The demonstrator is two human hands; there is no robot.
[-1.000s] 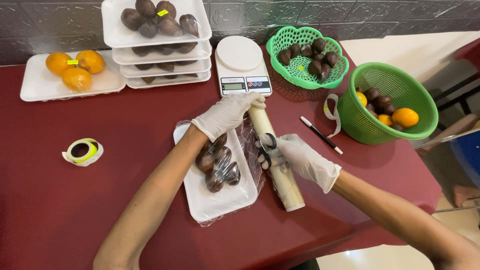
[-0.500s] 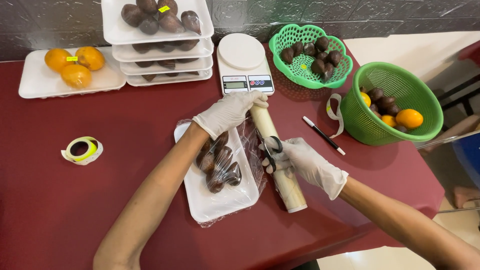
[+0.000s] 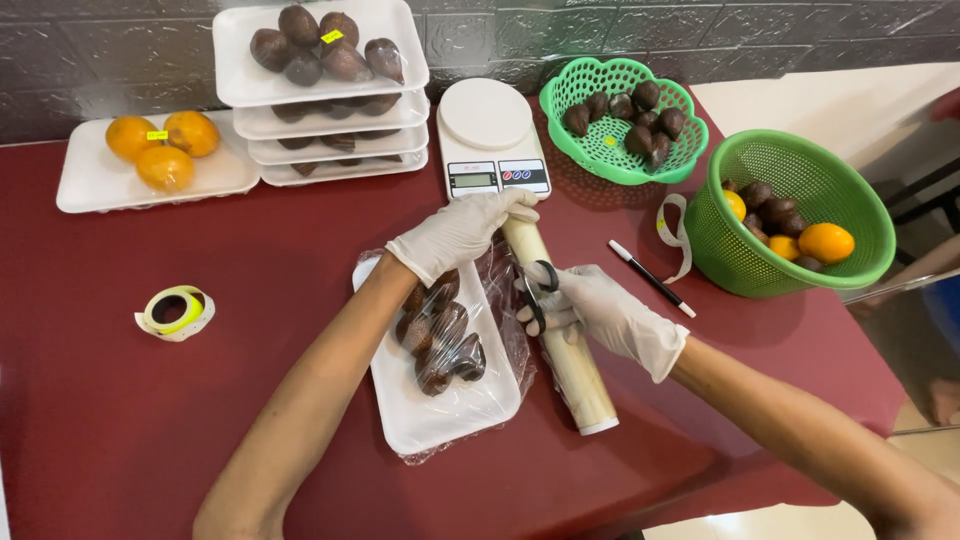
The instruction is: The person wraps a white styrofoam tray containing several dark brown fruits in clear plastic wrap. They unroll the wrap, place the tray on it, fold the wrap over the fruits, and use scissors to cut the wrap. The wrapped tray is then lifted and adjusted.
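L hand [image 3: 462,232] grips wrap roll [image 3: 562,340] top end; R hand [image 3: 600,310] holds black scissors [image 3: 537,292] against roll – wrapped fruit tray [image 3: 432,410] at 9 o'clock.

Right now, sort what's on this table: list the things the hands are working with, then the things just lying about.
In use:
left hand on the cling-film roll
right hand holding scissors
wrapped tray of dark fruit

Lying about:
scale
sticker roll
pen
two green baskets
stacked fruit trays
orange fruit tray
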